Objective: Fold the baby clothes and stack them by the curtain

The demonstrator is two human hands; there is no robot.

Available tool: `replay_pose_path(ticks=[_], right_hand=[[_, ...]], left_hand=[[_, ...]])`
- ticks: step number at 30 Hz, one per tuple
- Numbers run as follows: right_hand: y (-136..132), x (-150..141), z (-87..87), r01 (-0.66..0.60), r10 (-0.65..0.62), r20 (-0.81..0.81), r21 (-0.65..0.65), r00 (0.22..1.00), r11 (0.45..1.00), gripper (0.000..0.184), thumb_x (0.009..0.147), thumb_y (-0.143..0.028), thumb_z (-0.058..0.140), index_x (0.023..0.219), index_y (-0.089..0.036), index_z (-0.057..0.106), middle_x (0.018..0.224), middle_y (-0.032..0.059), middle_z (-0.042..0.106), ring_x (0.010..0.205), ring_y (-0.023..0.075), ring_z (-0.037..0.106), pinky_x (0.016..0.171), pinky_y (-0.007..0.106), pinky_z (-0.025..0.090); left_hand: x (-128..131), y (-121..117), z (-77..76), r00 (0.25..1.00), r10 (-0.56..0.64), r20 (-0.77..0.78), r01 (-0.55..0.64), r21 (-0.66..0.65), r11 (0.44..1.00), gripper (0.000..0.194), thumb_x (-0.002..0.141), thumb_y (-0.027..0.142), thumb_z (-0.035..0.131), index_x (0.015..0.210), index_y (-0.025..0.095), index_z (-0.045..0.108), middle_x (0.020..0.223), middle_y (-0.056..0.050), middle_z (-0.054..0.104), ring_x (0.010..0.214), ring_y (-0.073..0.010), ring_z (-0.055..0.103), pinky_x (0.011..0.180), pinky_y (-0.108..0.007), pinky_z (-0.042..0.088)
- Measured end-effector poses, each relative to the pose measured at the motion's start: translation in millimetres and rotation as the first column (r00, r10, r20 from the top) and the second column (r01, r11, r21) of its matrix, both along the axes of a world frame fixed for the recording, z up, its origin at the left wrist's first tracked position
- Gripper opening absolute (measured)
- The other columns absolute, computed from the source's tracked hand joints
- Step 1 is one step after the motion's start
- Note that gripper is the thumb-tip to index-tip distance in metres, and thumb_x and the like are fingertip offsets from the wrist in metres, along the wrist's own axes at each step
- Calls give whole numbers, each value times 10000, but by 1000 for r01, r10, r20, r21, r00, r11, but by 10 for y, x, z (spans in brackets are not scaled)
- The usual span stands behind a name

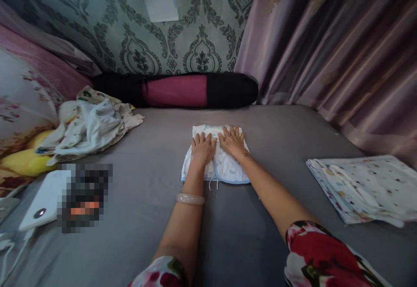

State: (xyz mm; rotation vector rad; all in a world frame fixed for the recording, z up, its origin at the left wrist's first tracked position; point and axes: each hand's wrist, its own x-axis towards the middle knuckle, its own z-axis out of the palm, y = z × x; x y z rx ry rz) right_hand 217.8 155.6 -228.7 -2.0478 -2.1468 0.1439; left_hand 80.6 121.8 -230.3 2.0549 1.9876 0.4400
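Observation:
A small white garment (230, 167) with pale blue edging and short tie strings lies spread on the grey bed sheet, in the middle of the head view. It looks like a baby top. My left hand (203, 146) rests flat on its left half, fingers spread and pointing away from me. On the right half lies my right hand (232, 140), also flat with the fingers apart. Both palms touch the cloth and neither hand grips it. Part of the garment is hidden beneath the hands.
Folded printed cloths (368, 187) form a stack on the right. At left lie a crumpled cloth pile (97, 122), a yellow cushion (24, 162), a white device (45, 200) with a cable, and a blurred-out item. A black and maroon bolster (176, 90) lines the wall.

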Motion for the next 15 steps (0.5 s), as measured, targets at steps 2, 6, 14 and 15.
replay_pose_path(ticks=[2,6,14,15], right_hand=[[-6,-16,-22,0,0,4,27,1000,1000,587,997,-475,250,1491,-181,366,1561,160,294,1441,367,189,1116,601,149],[-23,-37,-45,2,-2,-6,62,1000,998,577,997,-457,242,1480,-177,387,1554,162,306,1435,371,198,1113,599,148],[-13,-34,-14,0,0,-44,10,999,1000,580,1000,-435,206,1493,-164,348,1576,161,254,1454,329,159,1131,584,103],[-30,-38,-7,-5,4,-55,-6,998,1000,580,1000,-434,207,1499,-166,335,1582,158,239,1460,319,149,1137,578,94]], left_hand=[[5,-22,-13,999,-4,-32,4,15,1000,585,980,483,246,1462,190,401,1554,-138,330,1459,-340,213,1175,-544,139],[12,-59,-59,995,5,-98,4,89,996,588,974,473,277,1473,181,385,1549,-144,337,1453,-342,229,1173,-537,141],[16,-91,-99,983,19,-180,8,147,989,596,978,489,228,1475,198,380,1537,-126,366,1438,-328,265,1168,-521,164],[15,-92,-92,981,19,-193,8,141,990,602,979,492,213,1478,199,375,1537,-125,365,1436,-329,268,1166,-522,170]])
